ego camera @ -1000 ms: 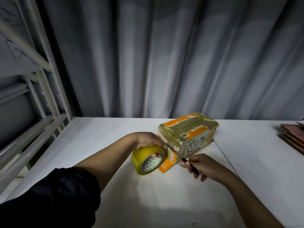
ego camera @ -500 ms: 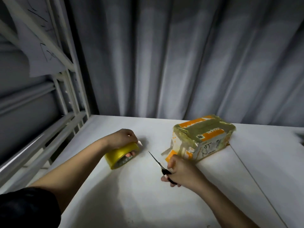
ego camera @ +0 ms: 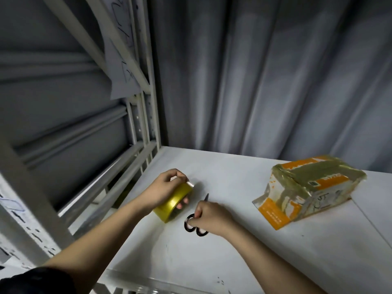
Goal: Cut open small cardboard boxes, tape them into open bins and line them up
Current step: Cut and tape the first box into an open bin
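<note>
Yellow tape roll (ego camera: 172, 202) now farther from box (ego camera: 307, 187)

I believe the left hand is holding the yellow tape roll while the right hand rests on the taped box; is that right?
Not quite. In the head view the left hand does hold the yellow tape roll, but the right hand holds the scissors on the table, well apart from the taped box.

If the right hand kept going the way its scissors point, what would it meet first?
Probably nothing on the table: the scissors in the right hand aim up-left, seemingly just past the tape roll, toward the curtain. Depth is unclear.
</note>
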